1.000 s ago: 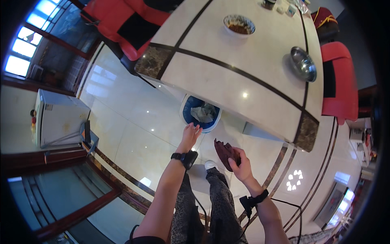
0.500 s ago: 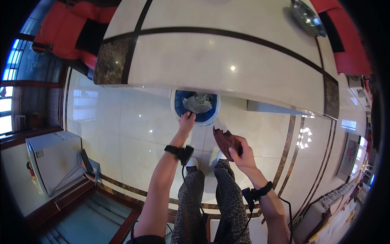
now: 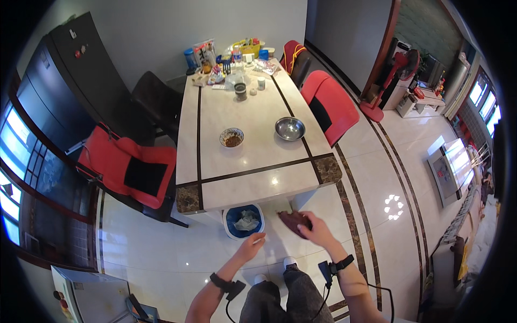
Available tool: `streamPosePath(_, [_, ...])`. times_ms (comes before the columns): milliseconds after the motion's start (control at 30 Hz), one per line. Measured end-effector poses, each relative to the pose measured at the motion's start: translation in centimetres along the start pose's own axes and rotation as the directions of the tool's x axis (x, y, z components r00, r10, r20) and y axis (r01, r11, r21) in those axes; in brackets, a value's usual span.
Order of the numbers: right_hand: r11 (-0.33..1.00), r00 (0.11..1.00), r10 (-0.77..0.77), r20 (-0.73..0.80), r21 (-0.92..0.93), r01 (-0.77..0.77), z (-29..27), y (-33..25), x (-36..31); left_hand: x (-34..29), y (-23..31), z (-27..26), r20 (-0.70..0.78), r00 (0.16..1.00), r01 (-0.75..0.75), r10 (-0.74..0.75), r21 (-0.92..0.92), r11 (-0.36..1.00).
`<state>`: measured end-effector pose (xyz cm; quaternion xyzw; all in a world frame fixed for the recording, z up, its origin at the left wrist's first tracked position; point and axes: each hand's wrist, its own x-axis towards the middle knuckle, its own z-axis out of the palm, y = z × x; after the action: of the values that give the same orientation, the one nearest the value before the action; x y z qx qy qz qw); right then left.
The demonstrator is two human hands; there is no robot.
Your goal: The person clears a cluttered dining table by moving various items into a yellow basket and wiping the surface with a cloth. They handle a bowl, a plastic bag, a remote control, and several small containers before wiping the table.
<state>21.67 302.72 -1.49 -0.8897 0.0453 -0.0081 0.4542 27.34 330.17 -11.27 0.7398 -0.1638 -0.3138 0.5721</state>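
My right hand (image 3: 318,230) is closed around a dark reddish-brown piece (image 3: 294,222) with a ragged edge, whose kind I cannot make out. It is held above the floor, right of a bin (image 3: 261,230) with a white rim and a blue liner. Crumpled whitish plastic (image 3: 247,220) lies in the bin. Just off the bin's near right rim is my left hand (image 3: 250,249), its fingers pinched together. Something small and pale shows at those fingertips, too small to name.
Beyond the bin stands a marble-topped table (image 3: 242,180) with a patterned bowl (image 3: 231,138) of brown contents, a steel bowl (image 3: 290,129) and clutter at its far end. Red chairs (image 3: 129,167) flank it. A white cabinet (image 3: 97,293) stands at the lower left.
My left hand has come out of the bin and back toward me. The view has tilted up, showing more of the table. My right hand still holds the reddish-brown piece.
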Motion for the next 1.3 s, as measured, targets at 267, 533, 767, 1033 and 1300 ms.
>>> streamPosePath(267, [0.967, 0.893, 0.224, -0.391, 0.206, -0.152, -5.1, 2.1, 3.5, 3.7, 8.2, -6.2, -0.083, 0.972, 0.173, -0.219, -0.376, 0.910])
streamPosePath(533, [0.995, 0.878, 0.042, -0.477, -0.061, -0.081, -3.8, 7.3, 17.1, 14.7, 9.6, -9.9, -0.216, 0.938, 0.161, -0.270, -0.421, 0.893])
streamPosePath(767, [0.967, 0.960, -0.051, -0.275, -0.252, -0.021, -3.6, 10.8, 27.8, 22.5, 10.8, -14.4, -0.349, 0.853, 0.135, -0.389, -0.573, 0.809])
streamPosePath(1033, [0.677, 0.816, 0.569, -0.101, 0.620, -0.395, -4.9, 17.7, 37.8, 30.2, 7.4, -17.9, -0.450, 0.741, 0.025, -0.498, -0.723, 0.691])
streamPosePath(1300, [0.749, 0.830, 0.541, -0.133, 0.525, -0.404, -4.4, 18.1, 39.0, 34.2, 5.0, -19.2, -0.400, 0.823, -0.043, -0.404, -0.752, 0.657])
